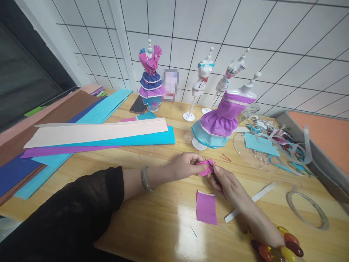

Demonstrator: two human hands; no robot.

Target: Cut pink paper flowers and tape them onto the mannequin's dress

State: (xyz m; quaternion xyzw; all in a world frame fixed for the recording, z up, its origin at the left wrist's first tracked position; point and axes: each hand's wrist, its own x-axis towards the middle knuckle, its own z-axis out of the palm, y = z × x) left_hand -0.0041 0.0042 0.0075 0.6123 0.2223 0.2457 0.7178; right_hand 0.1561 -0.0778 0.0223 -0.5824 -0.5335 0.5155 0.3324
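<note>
- The left hand (187, 165) pinches a pink piece (203, 171) above the middle of the table (147, 225).
- The right hand (226, 182) grips a dark tool (214, 177), perhaps small scissors, its tip at the pink piece.
- A purple piece (206, 208) lies on the table, near both hands.
- A white strip (264, 191) lies near the right hand, partly hidden.

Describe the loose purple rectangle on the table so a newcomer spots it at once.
On the wooden table, find the left hand and right hand, then look just below them. There the small purple rectangle lies flat, left of a narrow white strip. Its white top edge, and lying loose, set it apart from the pink piece in the left hand.
</note>
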